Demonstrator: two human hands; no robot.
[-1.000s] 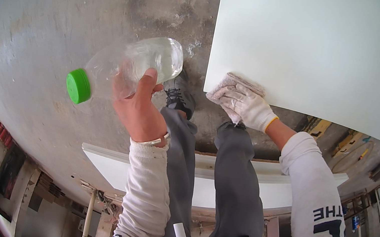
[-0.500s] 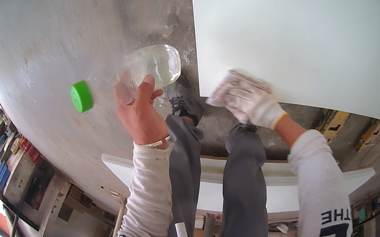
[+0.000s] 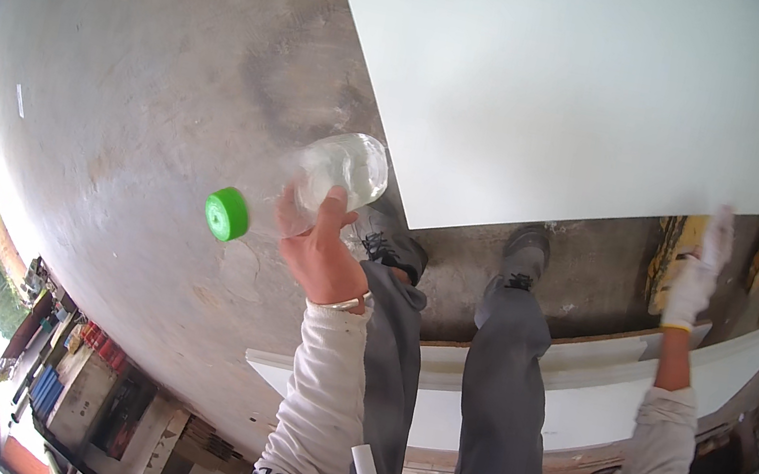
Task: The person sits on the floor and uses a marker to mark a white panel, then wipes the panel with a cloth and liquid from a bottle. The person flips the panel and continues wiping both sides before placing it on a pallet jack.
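My left hand sits just left of the frame's middle, bare, fingers wrapped around a clear plastic bottle that lies tilted, its base toward the upper right and its green cap pointing to the lower left. The bottle hangs over the grey concrete floor, close to the lower corner of the large white board that fills the upper right of the frame. My right hand is at the right side, in a white glove, raised just below the board's lower edge and gripping a pale cloth that sticks up from it against the board's edge. Between my arms I see my grey trousers and dark shoes on the floor, with another white panel lying beyond them.
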